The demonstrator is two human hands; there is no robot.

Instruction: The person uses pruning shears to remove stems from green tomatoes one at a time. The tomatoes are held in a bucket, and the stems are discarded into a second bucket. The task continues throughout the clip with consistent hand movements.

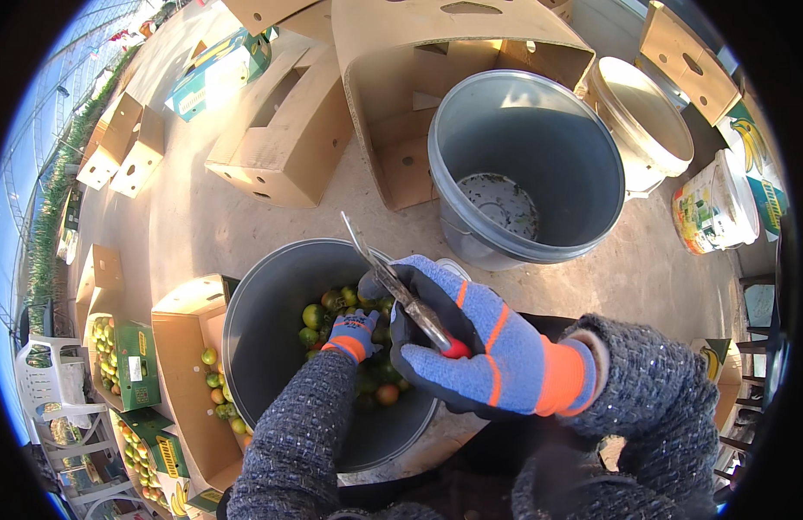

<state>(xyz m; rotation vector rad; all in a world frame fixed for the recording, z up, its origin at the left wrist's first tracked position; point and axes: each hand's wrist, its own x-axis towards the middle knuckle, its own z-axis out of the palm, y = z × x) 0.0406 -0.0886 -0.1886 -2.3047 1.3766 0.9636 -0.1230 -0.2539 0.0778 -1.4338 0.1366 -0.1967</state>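
My right hand [479, 338], in a blue and orange knit glove with dark palm coating, grips metal hand shears [408, 299] with a red handle end. The blade points up and away, above the rim of a grey bucket [271, 273]. Inside that bucket, my left hand [355, 331], gloved alike, reaches down among green and reddish tomatoes [314, 316]. Its fingertips rest at the fruit; whether they hold one cannot be seen. My right hand hides part of the bucket and its tomatoes.
A second grey bucket [525, 162] holding small dark debris stands ahead, beside a large cardboard box [401, 156]. White pails [642, 117] are at right. On the left, a cardboard carton [200, 390] and green boxes [134, 370] hold tomatoes, near a white plastic chair [50, 377].
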